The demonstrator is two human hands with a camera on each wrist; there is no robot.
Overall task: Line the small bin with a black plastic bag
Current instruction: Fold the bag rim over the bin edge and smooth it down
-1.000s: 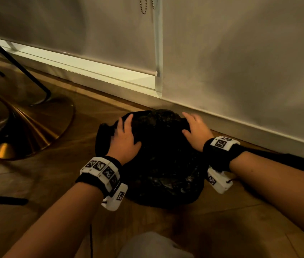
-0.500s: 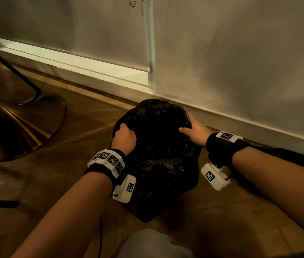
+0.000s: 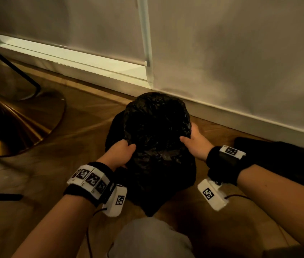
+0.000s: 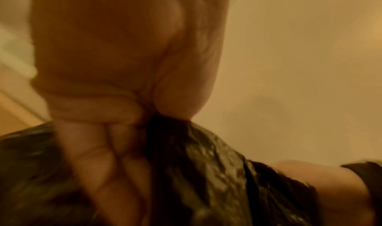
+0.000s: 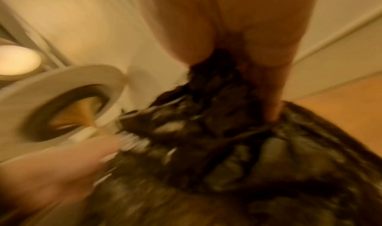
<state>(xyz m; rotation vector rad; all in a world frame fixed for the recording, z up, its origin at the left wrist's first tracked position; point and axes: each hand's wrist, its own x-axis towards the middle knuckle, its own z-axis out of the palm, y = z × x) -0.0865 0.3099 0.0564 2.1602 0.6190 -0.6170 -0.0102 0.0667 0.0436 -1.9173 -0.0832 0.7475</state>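
A crumpled black plastic bag (image 3: pixel 156 146) stands bunched on the wooden floor by the wall and covers the small bin, which I cannot make out under it. My left hand (image 3: pixel 121 152) grips the bag's near left side, fingers curled into the plastic (image 4: pixel 206 172). My right hand (image 3: pixel 194 141) grips the near right side, thumb on top; in the right wrist view its thumb and fingers pinch a gathered fold of the bag (image 5: pixel 248 147). The two hands face each other across the bag.
A gold pedestal base (image 3: pixel 17 127) with a black bar stands on the left. The white skirting board (image 3: pixel 240 118) runs just behind the bag. A dark object (image 3: pixel 287 161) lies on the floor at right. My grey-clad knee (image 3: pixel 151 239) is below the bag.
Both hands went from lying flat on top of the bag to gripping its near sides. They have drawn back toward me, and the bag now stands taller and nearer.
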